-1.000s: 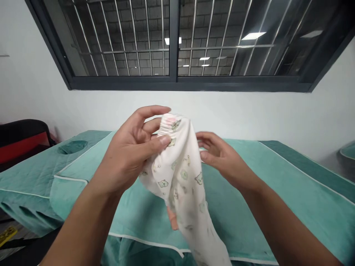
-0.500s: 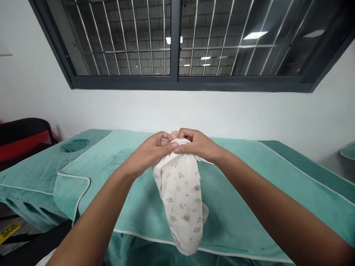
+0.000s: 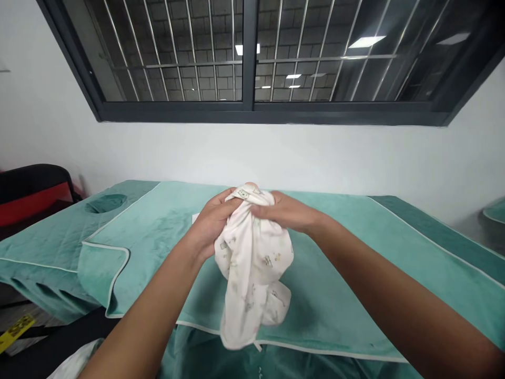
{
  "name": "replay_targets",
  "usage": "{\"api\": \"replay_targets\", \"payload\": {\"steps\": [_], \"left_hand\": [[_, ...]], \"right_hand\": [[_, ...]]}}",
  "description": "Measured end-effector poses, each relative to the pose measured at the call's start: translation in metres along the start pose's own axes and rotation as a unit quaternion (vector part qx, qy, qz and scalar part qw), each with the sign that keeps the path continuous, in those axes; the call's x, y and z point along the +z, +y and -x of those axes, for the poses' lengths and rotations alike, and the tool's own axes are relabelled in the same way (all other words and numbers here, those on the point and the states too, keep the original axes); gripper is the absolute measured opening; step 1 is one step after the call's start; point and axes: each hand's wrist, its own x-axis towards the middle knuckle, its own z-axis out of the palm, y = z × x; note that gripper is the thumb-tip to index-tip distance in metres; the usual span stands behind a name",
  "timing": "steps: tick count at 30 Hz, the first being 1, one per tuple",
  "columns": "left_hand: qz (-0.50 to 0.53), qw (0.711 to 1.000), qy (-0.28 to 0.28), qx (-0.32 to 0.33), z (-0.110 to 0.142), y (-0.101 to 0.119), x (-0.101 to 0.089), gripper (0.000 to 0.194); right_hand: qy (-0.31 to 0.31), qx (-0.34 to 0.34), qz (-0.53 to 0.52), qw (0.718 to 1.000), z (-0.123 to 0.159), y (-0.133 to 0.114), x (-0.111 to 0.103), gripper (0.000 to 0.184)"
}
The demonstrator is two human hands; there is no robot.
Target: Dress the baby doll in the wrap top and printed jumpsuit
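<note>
The white, soft cotton garment printed with small animals (image 3: pixel 246 268) hangs midway between the two bare hands, its long axis running roughly from 12 o'clock at the gathered top to just past 6 at the narrow tail, with a rounded fold bulging toward 5. The left hand (image 3: pixel 209 223) is at about 9 o'clock of the gather, nearly closed, its thumb and fingers pinching the cloth along that edge. The right hand (image 3: pixel 290 210) is at about 3, curled in likewise, its thumb laid across the front; its fingertips are hidden behind the fabric. Both touch the garment, so neither is clearly nearer. At 12, just beyond the gather, shows a peach-coloured rounded bit (image 3: pixel 251 185), too covered to identify. Beneath lies a teal plush bed cover with white piping (image 3: pixel 327 321).
</note>
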Motion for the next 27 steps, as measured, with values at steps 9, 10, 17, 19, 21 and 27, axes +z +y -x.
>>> {"api": "replay_targets", "payload": {"steps": [9, 10, 17, 19, 21, 27], "left_hand": [[0.008, 0.999, 0.008, 0.044, 0.003, 0.005, -0.005, 0.03], [0.02, 0.998, 0.02, 0.057, 0.002, 0.004, -0.003, 0.028], [0.009, 0.999, -0.033, -0.034, 0.011, -0.004, -0.006, 0.049], [-0.022, 0.992, -0.1, -0.079, 0.015, -0.006, -0.015, 0.055], [-0.041, 0.983, -0.148, -0.103, 0.018, -0.008, -0.022, 0.064], [0.021, 0.998, 0.02, 0.048, 0.016, -0.005, -0.013, 0.055]], "right_hand": [[0.102, -0.024, -0.147, 0.984, -0.011, 0.009, -0.002, 0.05], [0.039, 0.001, -0.121, 0.992, -0.008, 0.01, -0.001, 0.051], [0.032, -0.055, -0.164, 0.984, 0.002, 0.011, 0.007, 0.052], [0.09, -0.075, -0.195, 0.974, 0.0, 0.009, 0.01, 0.058], [0.12, -0.068, -0.208, 0.968, -0.001, 0.01, 0.012, 0.062], [0.045, -0.025, -0.213, 0.976, 0.006, 0.019, 0.028, 0.063]]}}
